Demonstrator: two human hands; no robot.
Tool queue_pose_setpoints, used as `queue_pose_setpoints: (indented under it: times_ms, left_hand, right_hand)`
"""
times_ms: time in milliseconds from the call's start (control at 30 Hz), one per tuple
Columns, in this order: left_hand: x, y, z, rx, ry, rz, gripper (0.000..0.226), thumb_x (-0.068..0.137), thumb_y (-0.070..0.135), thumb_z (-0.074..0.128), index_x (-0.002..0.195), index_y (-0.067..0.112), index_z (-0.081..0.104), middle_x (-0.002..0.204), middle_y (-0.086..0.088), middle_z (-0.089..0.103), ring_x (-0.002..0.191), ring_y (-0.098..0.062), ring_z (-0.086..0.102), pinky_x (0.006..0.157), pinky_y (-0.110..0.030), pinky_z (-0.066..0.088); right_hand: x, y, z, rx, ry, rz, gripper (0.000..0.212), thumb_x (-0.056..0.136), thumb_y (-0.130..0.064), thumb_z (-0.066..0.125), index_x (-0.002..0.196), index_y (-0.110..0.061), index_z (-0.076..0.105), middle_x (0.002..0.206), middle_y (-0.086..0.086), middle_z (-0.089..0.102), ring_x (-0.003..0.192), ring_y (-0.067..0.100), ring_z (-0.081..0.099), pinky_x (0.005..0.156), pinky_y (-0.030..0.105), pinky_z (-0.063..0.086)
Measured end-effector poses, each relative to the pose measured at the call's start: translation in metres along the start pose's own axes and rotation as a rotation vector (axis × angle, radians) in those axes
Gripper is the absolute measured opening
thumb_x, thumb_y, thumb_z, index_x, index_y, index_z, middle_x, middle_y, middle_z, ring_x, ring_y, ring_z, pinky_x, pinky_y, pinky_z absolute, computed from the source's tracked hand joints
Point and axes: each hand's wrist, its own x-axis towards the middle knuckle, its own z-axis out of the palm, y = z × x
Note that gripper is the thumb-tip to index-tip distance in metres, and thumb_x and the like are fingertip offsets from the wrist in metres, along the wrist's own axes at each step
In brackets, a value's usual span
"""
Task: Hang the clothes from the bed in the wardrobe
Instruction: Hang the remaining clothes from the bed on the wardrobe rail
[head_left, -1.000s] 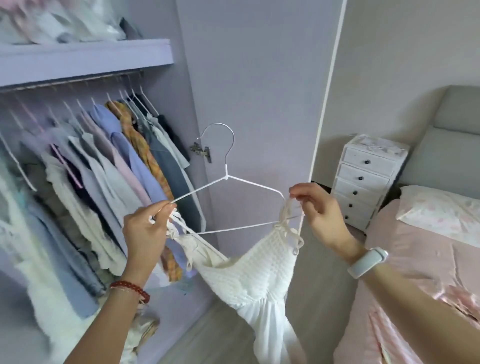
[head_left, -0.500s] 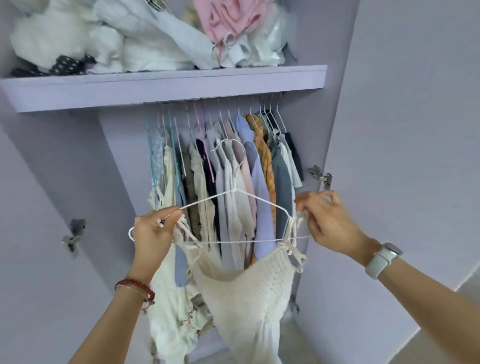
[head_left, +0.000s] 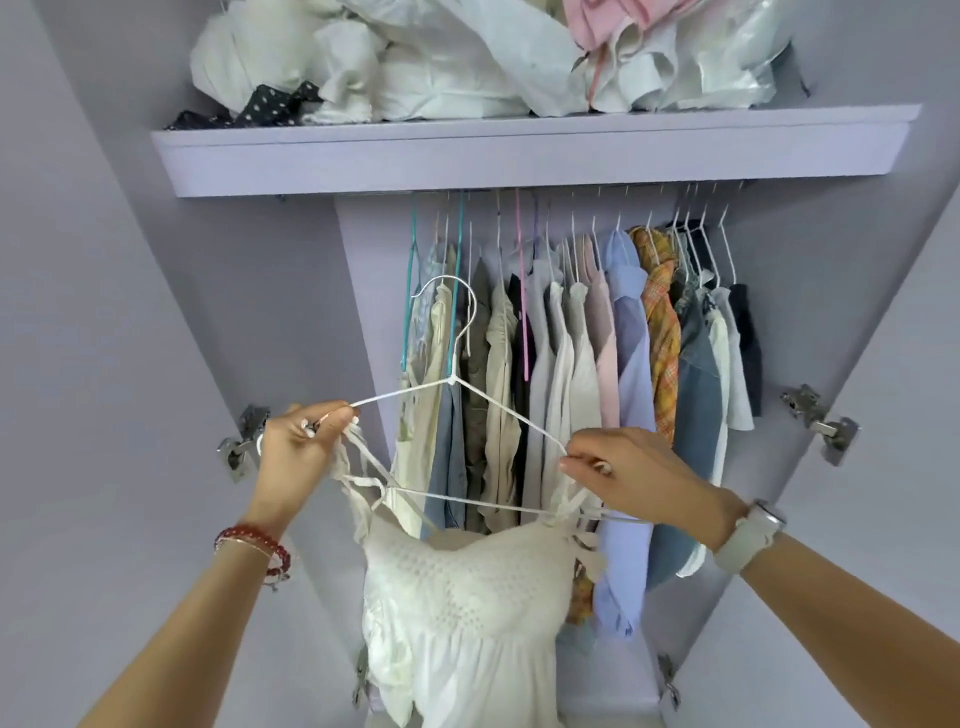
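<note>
Both hands pinch strap and wire together at mid-frame: left hand and right hand keep the white smocked sundress from sliding off the thin white wire hanger, hook aimed up-frame at the crowded wardrobe rail.

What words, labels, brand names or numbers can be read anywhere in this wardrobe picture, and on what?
None can be read.
The white dress on the white hanger shows no tag or print.
The hanging clothes show no legible labels.
The bags and fabrics on the shelf show no print.
The watch face is turned away.
</note>
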Motion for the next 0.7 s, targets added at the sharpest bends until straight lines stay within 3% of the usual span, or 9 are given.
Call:
queue_pose_setpoints:
  times_ms: [67,133,233,300,400,467,533,600,700]
  left_hand:
    - [0.008,-0.002,-0.005,0.011,0.009,0.008,0.014,0.085,0.006,0.062,0.086,0.018,0.069,0.078,-0.001,0.064,0.077,0.005,0.054,0.072,-0.007,0.039]
    - [0.019,-0.005,-0.014,0.033,0.018,0.009,0.014,0.085,0.006,0.062,0.082,0.018,0.068,0.078,-0.002,0.065,0.082,-0.001,0.055,0.079,-0.017,0.04]
    - [0.037,-0.015,-0.026,0.098,0.016,-0.026,0.013,0.087,0.008,0.059,0.079,0.014,0.068,0.076,0.0,0.064,0.082,-0.014,0.055,0.103,-0.035,0.027]
    - [0.045,-0.023,-0.03,0.099,0.001,-0.053,0.012,0.088,0.008,0.058,0.08,0.008,0.069,0.078,0.001,0.063,0.077,-0.007,0.055,0.105,-0.044,0.025]
    - [0.056,-0.033,-0.033,0.092,0.02,-0.046,0.013,0.089,0.006,0.058,0.082,0.01,0.068,0.084,-0.005,0.062,0.073,0.008,0.056,0.084,-0.033,0.038]
    - [0.066,-0.041,-0.035,0.198,0.049,-0.068,0.011,0.088,0.012,0.06,0.093,0.009,0.069,0.104,-0.01,0.064,0.095,-0.003,0.059,0.091,-0.035,0.042]
    - [0.078,-0.047,-0.039,0.327,0.044,-0.087,0.027,0.088,0.018,0.062,0.112,0.008,0.065,0.125,-0.012,0.056,0.119,-0.021,0.049,0.105,-0.034,0.034]
    - [0.084,-0.045,-0.041,0.316,0.079,-0.06,0.036,0.089,0.019,0.059,0.123,0.01,0.057,0.133,-0.013,0.048,0.126,-0.025,0.042,0.107,-0.03,0.028]
    - [0.094,-0.041,-0.043,0.224,0.169,-0.025,0.036,0.092,0.016,0.053,0.128,0.011,0.051,0.13,-0.014,0.047,0.123,-0.025,0.044,0.105,-0.031,0.03]
  right_hand:
    - [0.017,-0.005,0.004,0.157,-0.029,-0.052,0.032,0.091,-0.022,0.054,0.062,-0.025,0.039,0.064,-0.007,0.04,0.057,0.011,0.038,0.056,0.023,0.031]
    - [0.033,-0.011,0.007,0.323,-0.075,-0.065,0.028,0.091,-0.017,0.052,0.066,-0.023,0.042,0.064,-0.006,0.039,0.057,0.009,0.036,0.059,0.025,0.034]
    - [0.053,-0.023,0.017,0.378,-0.202,-0.062,0.012,0.093,-0.018,0.046,0.101,-0.024,0.054,0.057,-0.003,0.042,0.053,0.011,0.036,0.055,0.027,0.033]
    - [0.065,-0.033,0.025,0.375,-0.236,-0.095,0.016,0.093,-0.019,0.044,0.107,-0.025,0.048,0.05,-0.006,0.039,0.048,0.009,0.033,0.051,0.024,0.031]
    - [0.08,-0.052,0.039,0.531,-0.175,-0.062,0.013,0.092,-0.014,0.045,0.094,-0.025,0.05,0.047,-0.007,0.039,0.046,0.007,0.031,0.048,0.019,0.029]
    - [0.088,-0.067,0.051,0.6,-0.129,-0.024,0.02,0.092,-0.01,0.046,0.087,-0.028,0.049,0.047,-0.006,0.04,0.045,0.009,0.032,0.049,0.02,0.029]
    - [0.095,-0.077,0.064,0.602,-0.087,-0.007,0.025,0.092,-0.008,0.047,0.084,-0.032,0.047,0.045,-0.007,0.04,0.043,0.006,0.033,0.048,0.016,0.029]
    - [0.097,-0.081,0.07,0.578,-0.065,0.0,0.025,0.091,-0.008,0.047,0.084,-0.031,0.046,0.044,-0.007,0.04,0.042,0.005,0.034,0.047,0.014,0.028]
    - [0.097,-0.08,0.076,0.631,-0.046,0.058,0.022,0.092,-0.007,0.047,0.085,-0.028,0.05,0.044,-0.008,0.043,0.042,0.004,0.033,0.046,0.012,0.028]
